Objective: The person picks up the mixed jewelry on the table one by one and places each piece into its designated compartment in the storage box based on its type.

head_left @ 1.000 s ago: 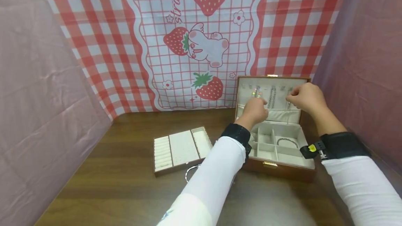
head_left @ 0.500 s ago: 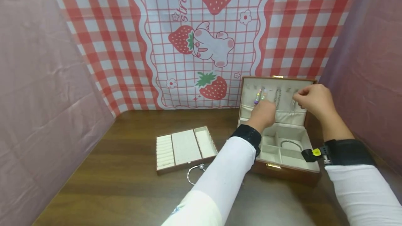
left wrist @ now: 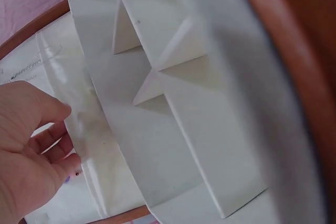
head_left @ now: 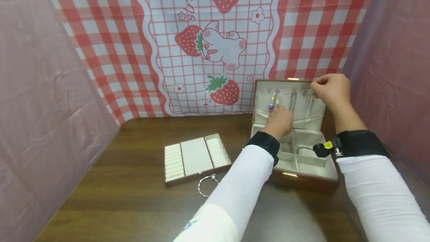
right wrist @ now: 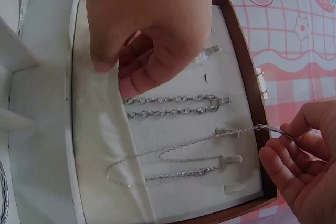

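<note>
My right hand (head_left: 333, 88) pinches the end of a thin silver necklace (right wrist: 181, 148) between thumb and fingertips, just off the lid's top edge in the right wrist view. From there the chain runs past a small hook (right wrist: 227, 132) and hangs over the lid's fabric pocket (right wrist: 102, 145). My left hand (head_left: 280, 120) is at that pocket's upper edge, thumb in front, other fingers curled at the rim, gripping the fabric. A thicker silver chain (right wrist: 173, 99) hangs between the hands. Beside my left hand hangs a colorful beaded strand (head_left: 271, 104). The jewelry box (head_left: 310, 186) stands open, its lid upright.
Inside the box are cream compartments; one holds a bracelet (head_left: 304, 150). A lift-out tray (head_left: 197, 156) with ring rolls lies on the wooden table (head_left: 127, 182) to the left. A silver bangle (head_left: 200, 189) lies before it. A checked strawberry cloth (head_left: 225, 47) hangs behind.
My right hand has risen from mid-lid to the lid's top edge, lifting the necklace end. My left hand has shifted slightly right and down along the pocket edge, uncovering more of the beaded strand.
</note>
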A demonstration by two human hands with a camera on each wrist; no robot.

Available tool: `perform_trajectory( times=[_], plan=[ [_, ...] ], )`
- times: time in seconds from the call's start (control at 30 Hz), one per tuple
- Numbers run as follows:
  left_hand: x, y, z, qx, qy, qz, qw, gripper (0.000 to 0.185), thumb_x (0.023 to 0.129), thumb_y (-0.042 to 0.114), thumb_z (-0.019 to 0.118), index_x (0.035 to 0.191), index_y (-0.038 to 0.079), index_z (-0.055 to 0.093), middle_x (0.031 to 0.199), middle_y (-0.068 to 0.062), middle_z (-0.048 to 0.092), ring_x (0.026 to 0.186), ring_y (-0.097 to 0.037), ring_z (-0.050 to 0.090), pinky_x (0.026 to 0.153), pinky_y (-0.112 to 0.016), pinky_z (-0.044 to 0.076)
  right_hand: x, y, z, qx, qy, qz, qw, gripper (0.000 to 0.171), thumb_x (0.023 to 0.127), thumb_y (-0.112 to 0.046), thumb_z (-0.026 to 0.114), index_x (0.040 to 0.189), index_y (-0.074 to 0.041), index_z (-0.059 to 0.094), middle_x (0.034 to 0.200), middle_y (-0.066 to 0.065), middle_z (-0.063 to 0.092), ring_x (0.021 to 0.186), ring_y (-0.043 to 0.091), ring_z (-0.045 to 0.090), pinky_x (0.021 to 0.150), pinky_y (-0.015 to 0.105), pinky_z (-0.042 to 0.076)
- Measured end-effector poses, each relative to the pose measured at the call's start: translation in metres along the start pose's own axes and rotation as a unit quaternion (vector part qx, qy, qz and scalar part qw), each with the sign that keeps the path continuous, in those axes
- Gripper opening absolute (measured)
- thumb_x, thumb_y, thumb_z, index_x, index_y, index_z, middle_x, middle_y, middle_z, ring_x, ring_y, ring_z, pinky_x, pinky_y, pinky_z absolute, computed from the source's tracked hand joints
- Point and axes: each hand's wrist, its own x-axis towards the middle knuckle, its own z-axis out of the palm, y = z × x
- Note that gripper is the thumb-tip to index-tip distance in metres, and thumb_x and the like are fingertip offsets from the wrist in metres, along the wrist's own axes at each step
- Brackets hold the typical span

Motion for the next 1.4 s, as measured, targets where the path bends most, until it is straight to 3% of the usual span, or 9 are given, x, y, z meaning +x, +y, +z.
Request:
perform_trajectory(
  times=[0.13, 0.23, 0.3, 0.53, 1.0, 1.07, 1.13, 1.27, 1.4],
  plan=[
    [0.004, -0.002, 0.005, 0.048, 0.017, 0.041, 0.9979, 0.023, 0.095, 0.023, 0.055, 0.113, 0.022, 0.070, 0.116, 0.005, 0.064, 0.107, -0.010, 0.057, 0.086, -0.024, 0.048, 0.002, 0.003, 0.000, -0.008, 0.024, -0.006, 1.000, 0.037, 0.091, -0.027, 0.055, 0.105, 0.004, 0.071, 0.087, 0.017, 0.069, 0.074, 0.020, 0.054, 0.049, 0.023, 0.040],
    [0.007, -0.003, 0.008, 0.067, 0.027, 0.061, 0.9955, 0.020, 0.094, 0.022, 0.055, 0.107, 0.022, 0.071, 0.109, 0.007, 0.067, 0.100, -0.008, 0.061, 0.081, -0.021, 0.049, 0.004, 0.004, -0.002, -0.002, 0.051, -0.017, 0.999, 0.038, 0.092, -0.028, 0.055, 0.104, 0.004, 0.072, 0.091, 0.018, 0.068, 0.075, 0.018, 0.052, 0.050, 0.018, 0.038],
    [0.007, -0.004, 0.009, 0.068, 0.029, 0.063, 0.9953, 0.019, 0.094, 0.022, 0.056, 0.105, 0.022, 0.071, 0.108, 0.008, 0.067, 0.098, -0.007, 0.061, 0.080, -0.021, 0.049, 0.007, 0.004, -0.005, 0.008, 0.068, -0.023, 0.997, 0.038, 0.092, -0.029, 0.055, 0.103, 0.003, 0.072, 0.084, 0.013, 0.066, 0.072, 0.013, 0.049, 0.050, 0.016, 0.036],
    [0.007, -0.005, 0.008, 0.073, 0.026, 0.066, 0.9948, 0.017, 0.093, 0.021, 0.056, 0.102, 0.024, 0.071, 0.106, 0.009, 0.068, 0.097, -0.006, 0.062, 0.082, -0.020, 0.048, 0.014, 0.001, -0.013, 0.031, 0.103, -0.036, 0.994, 0.036, 0.091, -0.026, 0.056, 0.102, 0.004, 0.073, 0.063, -0.025, 0.046, 0.063, -0.003, 0.042, 0.051, 0.014, 0.034],
    [0.007, -0.004, 0.010, 0.101, 0.016, 0.066, 0.9926, 0.017, 0.092, 0.022, 0.057, 0.103, 0.023, 0.070, 0.104, 0.010, 0.067, 0.094, -0.006, 0.062, 0.079, -0.021, 0.048, 0.018, 0.006, -0.018, 0.032, 0.122, -0.052, 0.991, 0.038, 0.090, -0.028, 0.057, 0.102, 0.004, 0.074, 0.062, -0.030, 0.042, 0.062, -0.006, 0.040, 0.051, 0.014, 0.033],
    [0.008, -0.004, 0.011, 0.101, 0.015, 0.064, 0.9927, 0.017, 0.092, 0.022, 0.057, 0.103, 0.024, 0.070, 0.104, 0.010, 0.067, 0.094, -0.006, 0.061, 0.079, -0.021, 0.048, 0.018, 0.006, -0.018, 0.024, 0.124, -0.051, 0.991, 0.038, 0.090, -0.028, 0.057, 0.103, 0.003, 0.074, 0.063, -0.025, 0.047, 0.063, -0.005, 0.040, 0.052, 0.015, 0.033],
    [0.008, -0.005, 0.012, 0.100, 0.015, 0.064, 0.9928, 0.017, 0.092, 0.023, 0.057, 0.103, 0.023, 0.070, 0.104, 0.009, 0.067, 0.094, -0.006, 0.062, 0.080, -0.021, 0.047, 0.017, 0.006, -0.018, 0.006, 0.113, -0.054, 0.992, 0.038, 0.090, -0.029, 0.056, 0.102, 0.003, 0.074, 0.066, -0.010, 0.059, 0.065, 0.000, 0.043, 0.052, 0.016, 0.033],
    [0.007, -0.006, 0.012, 0.097, 0.016, 0.065, 0.9930, 0.016, 0.093, 0.023, 0.058, 0.103, 0.023, 0.071, 0.103, 0.008, 0.068, 0.093, -0.007, 0.062, 0.081, -0.021, 0.047, 0.013, 0.010, -0.015, -0.035, 0.055, -0.061, 0.996, 0.038, 0.091, -0.028, 0.056, 0.102, 0.005, 0.071, 0.092, 0.022, 0.067, 0.075, 0.019, 0.050, 0.052, 0.023, 0.036],
    [0.006, -0.007, 0.013, 0.097, 0.019, 0.069, 0.9927, 0.016, 0.092, 0.023, 0.058, 0.100, 0.023, 0.071, 0.102, 0.008, 0.068, 0.093, -0.007, 0.062, 0.081, -0.021, 0.046, 0.009, 0.018, -0.009, -0.060, -0.026, -0.075, 0.995, 0.035, 0.091, -0.024, 0.060, 0.101, 0.008, 0.069, 0.094, 0.028, 0.065, 0.080, 0.034, 0.052, 0.051, 0.030, 0.041]
  ],
)
